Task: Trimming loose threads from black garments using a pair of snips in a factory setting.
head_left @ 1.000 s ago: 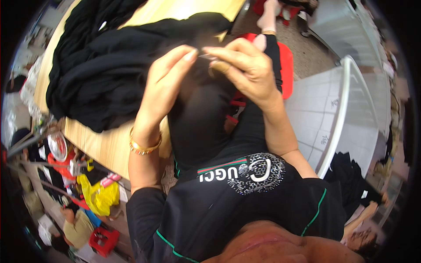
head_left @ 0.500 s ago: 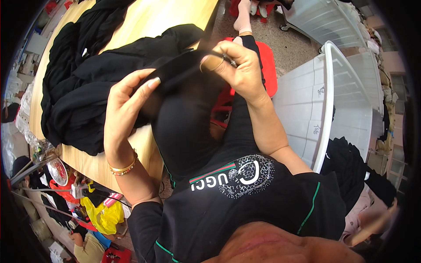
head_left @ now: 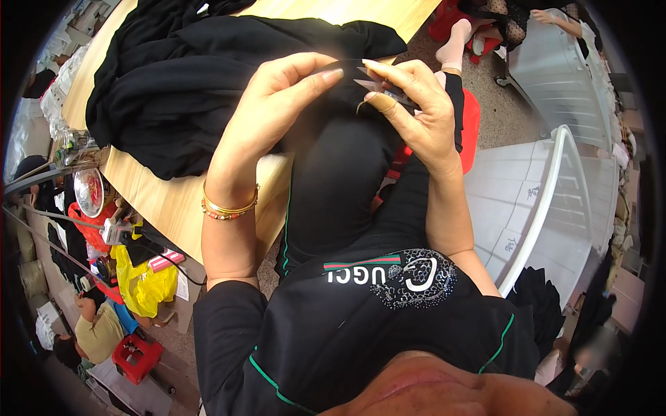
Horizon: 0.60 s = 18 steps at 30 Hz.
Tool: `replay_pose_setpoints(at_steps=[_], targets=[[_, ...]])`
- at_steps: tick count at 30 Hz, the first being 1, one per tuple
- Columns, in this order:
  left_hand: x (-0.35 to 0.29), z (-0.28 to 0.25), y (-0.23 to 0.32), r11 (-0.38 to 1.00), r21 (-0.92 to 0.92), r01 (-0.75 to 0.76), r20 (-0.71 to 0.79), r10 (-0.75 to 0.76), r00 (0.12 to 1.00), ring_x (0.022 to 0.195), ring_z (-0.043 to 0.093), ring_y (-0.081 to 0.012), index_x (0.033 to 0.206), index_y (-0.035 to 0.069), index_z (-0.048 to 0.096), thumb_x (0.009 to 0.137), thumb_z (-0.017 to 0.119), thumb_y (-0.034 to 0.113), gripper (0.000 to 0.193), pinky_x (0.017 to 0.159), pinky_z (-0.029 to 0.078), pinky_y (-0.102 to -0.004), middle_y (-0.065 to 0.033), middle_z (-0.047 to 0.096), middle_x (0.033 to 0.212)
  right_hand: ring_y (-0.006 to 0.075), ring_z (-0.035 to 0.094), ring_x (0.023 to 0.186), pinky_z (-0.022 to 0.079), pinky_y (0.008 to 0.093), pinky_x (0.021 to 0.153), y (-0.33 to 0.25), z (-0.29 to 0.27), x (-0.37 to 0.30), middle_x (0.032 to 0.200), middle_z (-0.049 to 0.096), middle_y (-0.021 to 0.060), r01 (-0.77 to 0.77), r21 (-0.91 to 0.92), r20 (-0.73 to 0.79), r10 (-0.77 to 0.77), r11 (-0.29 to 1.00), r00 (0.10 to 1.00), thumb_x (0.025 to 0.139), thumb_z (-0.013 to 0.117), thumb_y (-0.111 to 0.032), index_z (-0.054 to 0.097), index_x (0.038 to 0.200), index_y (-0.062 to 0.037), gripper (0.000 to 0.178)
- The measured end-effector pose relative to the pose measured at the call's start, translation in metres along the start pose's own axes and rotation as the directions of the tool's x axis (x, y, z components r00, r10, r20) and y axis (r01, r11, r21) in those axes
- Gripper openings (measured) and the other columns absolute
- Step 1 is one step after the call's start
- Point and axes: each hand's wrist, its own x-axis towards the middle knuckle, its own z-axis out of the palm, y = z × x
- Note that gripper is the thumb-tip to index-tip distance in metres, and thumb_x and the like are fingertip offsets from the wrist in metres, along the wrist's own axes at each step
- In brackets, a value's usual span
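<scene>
My left hand (head_left: 277, 97) pinches the edge of a black garment (head_left: 340, 100) between thumb and fingers, above my lap. Close beside it, my right hand (head_left: 420, 104) is closed on small thread snips (head_left: 388, 91), whose pointed blades angle left towards the cloth edge. A tan cover wraps my right thumb. The right forefinger is at the cloth's upper edge; whether it grips the cloth too, I cannot tell. More black garments (head_left: 166, 83) lie heaped on the table, just beyond my left hand.
The light wooden table (head_left: 156, 201) stands ahead and to the left. At my right is a large white plastic bin (head_left: 555, 201), with a red stool (head_left: 470, 128) beyond my knee. A yellow bag (head_left: 142, 281) and cables are at the lower left. Other people sit nearby.
My hands have come closer together, and the stretch of cloth between them is shorter. The snips' blades now show, pointing left. The whole view has shifted, with my hands further right in it.
</scene>
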Motion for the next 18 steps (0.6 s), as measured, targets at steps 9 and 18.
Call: replay_pose_setpoints(at_steps=[9, 18], targets=[[0.0027, -0.0024, -0.0024, 1.0, -0.013, 0.003, 0.001, -0.003, 1.0, 0.091, 0.058, -0.0052, 0.109, -0.001, 0.066, 0.093, 0.06, 0.009, 0.02, 0.086, 0.044, -0.0191, 0.0004, 0.066, 0.099, 0.0136, 0.058, 0.076, 0.047, 0.0251, 0.068, 0.0049, 0.0032, 0.0034, 0.084, 0.059, 0.0049, -0.006, 0.014, -0.029, 0.006, 1.0, 1.0, 0.076, 0.076, -0.005, 0.069, 0.113, -0.0053, 0.038], [0.0072, -0.0012, 0.0019, 1.0, -0.031, 0.001, 0.062, 0.001, 0.998, 0.091, 0.056, -0.0041, 0.11, -0.002, 0.063, 0.094, 0.058, 0.009, 0.02, 0.082, 0.044, -0.0186, 0.0013, 0.064, 0.099, 0.0128, 0.052, 0.065, 0.043, 0.0257, 0.06, 0.0121, 0.0039, 0.0046, 0.073, 0.053, 0.0035, -0.001, 0.04, -0.046, 0.003, 0.999, 0.999, 0.079, 0.073, -0.006, 0.072, 0.107, -0.0084, 0.028]])
